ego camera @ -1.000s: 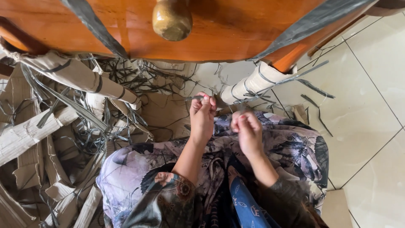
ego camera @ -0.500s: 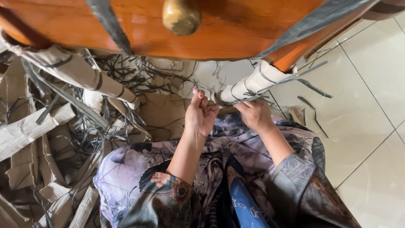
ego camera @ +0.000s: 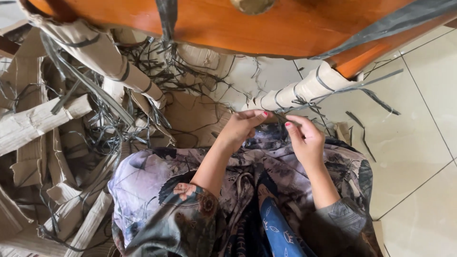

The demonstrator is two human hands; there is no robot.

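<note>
The left hand and the right hand meet just below the near end of a cardboard roll, a pale, creased tube wrapped crosswise with thin dark grey strips. Both hands have their fingers drawn together in a pinch, thumb against fingertips, and each seems to grip a fine dark strand that runs between them and up to the roll; the strand is too thin to follow surely. The fingernails are painted red. The roll lies on glossy cream floor tiles, slanting up toward the leg of a polished orange-brown wooden piece of furniture, which stands directly above it. A second, longer cardboard roll, also bound with dark strips, lies well to the left of the first. Further left of it is a heap of flattened, torn cardboard pieces, matte and ribbed, too many and too tangled to count, mixed with loose dark strips. Below the first roll spreads patterned, soft lilac-and-grey fabric over the person's lap.
</note>
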